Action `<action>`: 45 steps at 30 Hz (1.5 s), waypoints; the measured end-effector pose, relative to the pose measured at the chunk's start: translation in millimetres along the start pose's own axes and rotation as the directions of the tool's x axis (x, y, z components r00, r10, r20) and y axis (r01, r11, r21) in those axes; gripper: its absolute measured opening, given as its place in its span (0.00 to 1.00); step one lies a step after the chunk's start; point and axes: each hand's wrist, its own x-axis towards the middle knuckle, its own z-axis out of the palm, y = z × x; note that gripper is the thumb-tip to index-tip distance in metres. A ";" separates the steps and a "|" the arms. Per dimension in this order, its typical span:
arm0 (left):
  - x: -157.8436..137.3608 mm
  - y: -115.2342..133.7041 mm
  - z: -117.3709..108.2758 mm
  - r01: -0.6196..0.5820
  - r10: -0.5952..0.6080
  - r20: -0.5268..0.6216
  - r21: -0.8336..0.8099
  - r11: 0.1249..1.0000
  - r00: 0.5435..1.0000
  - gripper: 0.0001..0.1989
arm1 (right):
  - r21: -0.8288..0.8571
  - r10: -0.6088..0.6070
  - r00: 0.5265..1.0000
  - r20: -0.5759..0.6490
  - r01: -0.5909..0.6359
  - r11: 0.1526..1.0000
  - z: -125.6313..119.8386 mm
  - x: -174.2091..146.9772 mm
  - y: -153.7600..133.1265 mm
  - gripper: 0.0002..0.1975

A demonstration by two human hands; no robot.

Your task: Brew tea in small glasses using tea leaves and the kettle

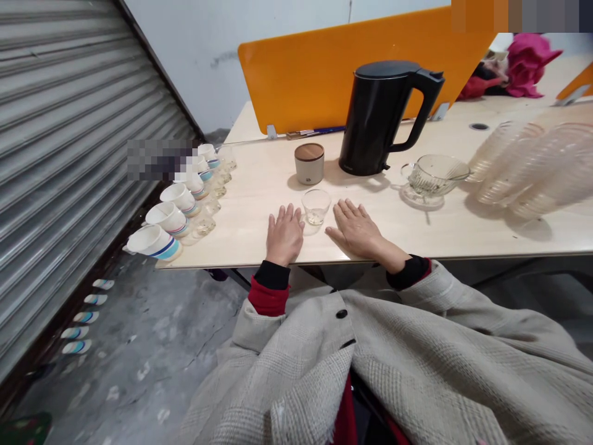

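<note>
My left hand (284, 235) lies flat on the table near its front edge, fingers pointing away from me. On the other side, my right hand (357, 230) also rests flat, with the thumb spread. Between them stands a small clear cup (316, 207), upright, with a little something at its bottom that I cannot make out. Neither hand grips it. Behind the cup is a light canister (309, 169) with a wooden lid. A black electric kettle (374, 120) stands behind to the right, its handle facing right. Right of my right hand is a ribbed glass cup (438, 176) on a clear saucer.
Several stacked clear plastic cups (532, 164) lie on the right. Along the left edge, white striped paper cups (162, 218) stand beside small clear cups (202, 224). An orange divider (296, 80) rises at the back. Pink cloth (528, 65) lies far right.
</note>
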 end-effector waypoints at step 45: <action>2.8 -2.9 3.6 -0.007 0.007 -0.001 -0.006 1.000 1.000 0.28 | -0.053 -0.033 0.999 -0.026 0.031 0.998 6.0 1.2 5.6 0.35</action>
